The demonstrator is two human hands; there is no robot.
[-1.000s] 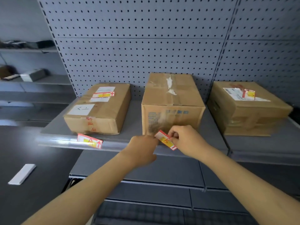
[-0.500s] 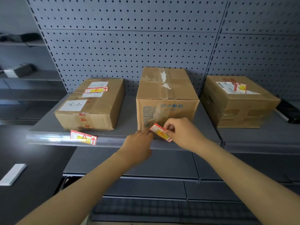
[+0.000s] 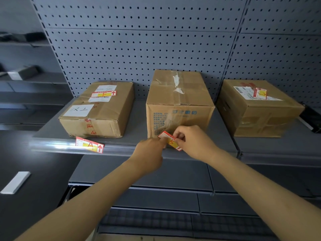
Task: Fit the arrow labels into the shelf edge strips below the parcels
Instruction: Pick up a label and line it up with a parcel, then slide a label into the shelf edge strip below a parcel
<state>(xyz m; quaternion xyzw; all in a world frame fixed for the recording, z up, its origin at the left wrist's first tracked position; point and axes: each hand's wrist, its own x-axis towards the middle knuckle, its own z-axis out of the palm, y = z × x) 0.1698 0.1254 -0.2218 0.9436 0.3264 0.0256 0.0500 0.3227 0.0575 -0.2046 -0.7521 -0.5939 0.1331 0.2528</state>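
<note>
Since the earlier frame the hands and the label between them have scarcely shifted against the shelf edge; only the viewpoint has moved slightly. At frame centre the left hand (image 3: pixel 150 152) and right hand (image 3: pixel 193 142) together pinch one arrow label (image 3: pixel 171 140), its long axis slanting from upper left to lower right, lower end at the shelf edge strip (image 3: pixel 121 149) below the middle parcel (image 3: pixel 178 103). Which way its arrow points cannot be told, fingers covering it. Left of centre a second label (image 3: pixel 89 144) sits in the strip below the left parcel (image 3: pixel 99 108), long axis along the strip, dipping slightly rightward, its arrow at the right end pointing up. At right stands a third parcel (image 3: pixel 257 108). Behind rises the pegboard (image 3: pixel 139 49).
</note>
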